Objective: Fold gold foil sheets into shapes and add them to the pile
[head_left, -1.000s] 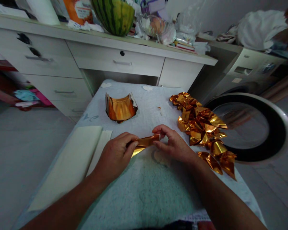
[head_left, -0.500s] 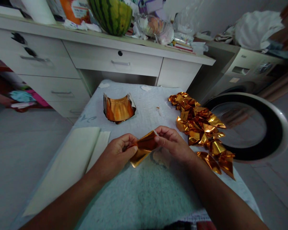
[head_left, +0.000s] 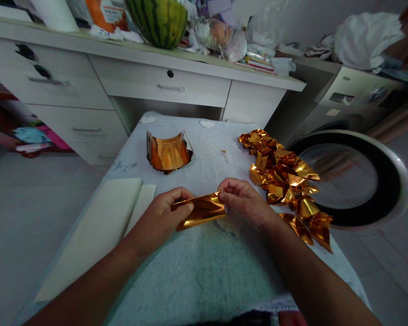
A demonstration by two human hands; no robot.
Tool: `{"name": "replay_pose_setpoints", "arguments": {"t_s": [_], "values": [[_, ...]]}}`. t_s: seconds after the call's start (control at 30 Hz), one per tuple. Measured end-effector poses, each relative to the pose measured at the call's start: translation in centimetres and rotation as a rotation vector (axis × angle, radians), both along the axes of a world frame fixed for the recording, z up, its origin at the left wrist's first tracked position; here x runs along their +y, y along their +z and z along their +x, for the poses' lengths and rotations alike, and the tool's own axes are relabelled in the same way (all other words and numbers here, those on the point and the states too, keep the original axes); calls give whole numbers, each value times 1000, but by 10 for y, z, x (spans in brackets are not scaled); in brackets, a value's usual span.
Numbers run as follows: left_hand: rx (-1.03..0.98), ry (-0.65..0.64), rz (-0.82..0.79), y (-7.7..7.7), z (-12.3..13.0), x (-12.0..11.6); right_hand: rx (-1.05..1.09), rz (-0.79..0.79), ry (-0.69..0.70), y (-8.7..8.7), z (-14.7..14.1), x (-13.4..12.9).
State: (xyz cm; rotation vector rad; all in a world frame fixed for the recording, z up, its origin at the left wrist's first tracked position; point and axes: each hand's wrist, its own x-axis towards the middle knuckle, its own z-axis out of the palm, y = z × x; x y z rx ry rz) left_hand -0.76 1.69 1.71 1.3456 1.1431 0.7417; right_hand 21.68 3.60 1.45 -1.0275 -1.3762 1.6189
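Observation:
Between my two hands is a shiny gold foil paper sheet (head_left: 204, 209), folded or rolled into a narrow strip, above the cloth-covered table. My left hand (head_left: 170, 209) pinches its left end between thumb and fingers. The right end's upper corner is pinched by my right hand (head_left: 240, 199). Farther back on the table stands a curved stack of gold foil paper (head_left: 169, 154) with its sides bent up. Several folded gold foil pieces (head_left: 285, 174) lie in a heap to the right.
Pale folded sheets (head_left: 91, 231) lie on the left of the table (head_left: 204, 276). A white drawer cabinet (head_left: 163, 81) stands behind, with a cut watermelon (head_left: 159, 22) on top. At the right is a washing machine with its round door (head_left: 391, 181) swung out beside the table.
The foil sheet has turned from a steep slant to nearly level and looks longer and narrower. My left hand has shifted slightly left; both hands keep their pinch.

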Motion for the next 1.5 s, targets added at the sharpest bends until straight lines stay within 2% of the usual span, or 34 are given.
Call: {"name": "replay_pose_setpoints", "arguments": {"t_s": [0.33,0.63,0.8,0.9,1.03,1.13,1.3,1.5], "values": [[-82,96,-84,0,0,1,70,-76,66,0,1,0],[-103,74,-78,-5,-1,2,42,-42,40,-3,1,1],[-42,96,49,-5,-2,4,15,56,-12,-2,4,2],[92,151,270,-6,-3,4,-8,152,-35,0,6,2],[275,240,499,-5,-4,2,-63,276,36,2,6,1],[342,251,535,-3,-4,1,-119,349,76,3,4,0],[312,230,601,-4,-4,0,-214,457,120,6,2,-1],[255,212,546,-4,-3,0,-356,563,122,6,1,-2]]}}
